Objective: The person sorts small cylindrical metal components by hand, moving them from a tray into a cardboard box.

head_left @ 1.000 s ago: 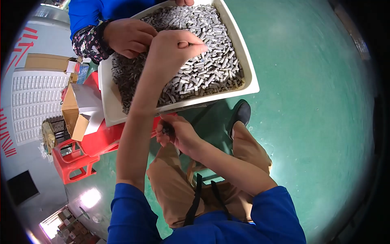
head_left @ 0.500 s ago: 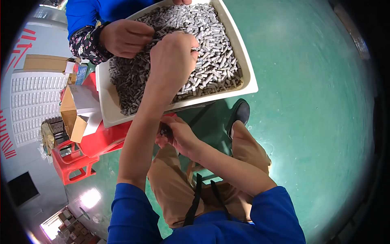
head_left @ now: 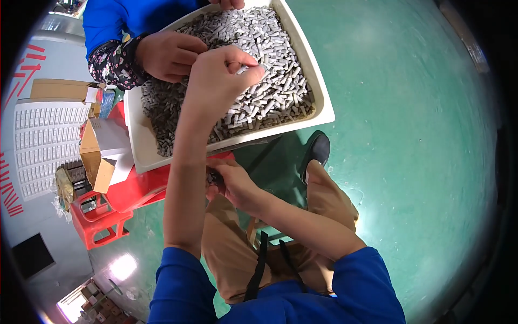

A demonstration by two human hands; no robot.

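A white tray (head_left: 324, 105) full of small grey cylindrical pieces (head_left: 270, 81) lies ahead of me. Over the heap, my left hand (head_left: 216, 78) has its thumb and forefinger tips pinched together; whatever sits between them is too small to make out. Below the tray's near edge my right hand (head_left: 236, 184) is closed around something dark (head_left: 214, 178), mostly hidden by the fingers. Across the tray a co-worker's hand (head_left: 171, 54) rests in the pieces beside my left hand, and that person's other hand (head_left: 229, 4) is at the far rim.
Red plastic stools (head_left: 135, 191) stand under the tray and to its left. An open cardboard box (head_left: 100, 154) sits beside the tray's left wall. My legs (head_left: 224, 259) and a dark shoe (head_left: 318, 148) are below, over the green floor (head_left: 410, 162).
My left hand has shifted slightly left and its thumb and forefinger now show stretched into a pinch. The right hand has moved slightly down. The co-worker's far hand shows more.
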